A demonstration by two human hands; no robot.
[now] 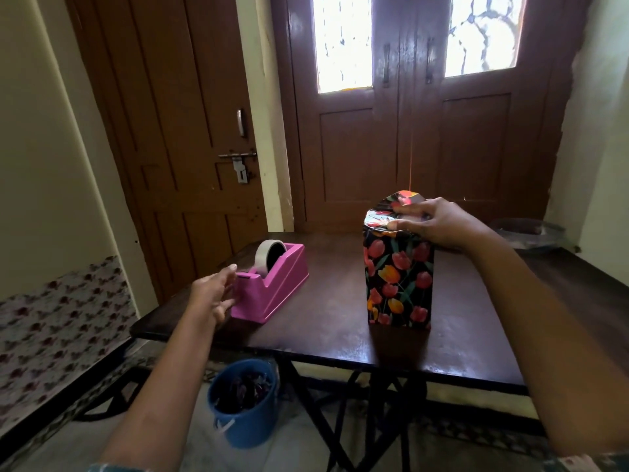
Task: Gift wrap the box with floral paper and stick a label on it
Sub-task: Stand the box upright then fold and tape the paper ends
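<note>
Dark wooden table (340, 328) across mid frame, brown doors (350, 158) behind. Lower left of centre, beneath table edge: blue bucket (243, 427) with dark scraps inside. Left of centre: left hand (214, 294) released, fingers spread and holding nothing, fingertips just beside cutter end of pink tape dispenser (272, 284); contact cannot be told. Tape roll (269, 255) seated upright in dispenser. Right of centre: box (400, 301) wrapped in floral paper (401, 267), standing upright on table. Right hand (439, 223) laid on top, fingers pressing folded paper down, not clenched
</note>
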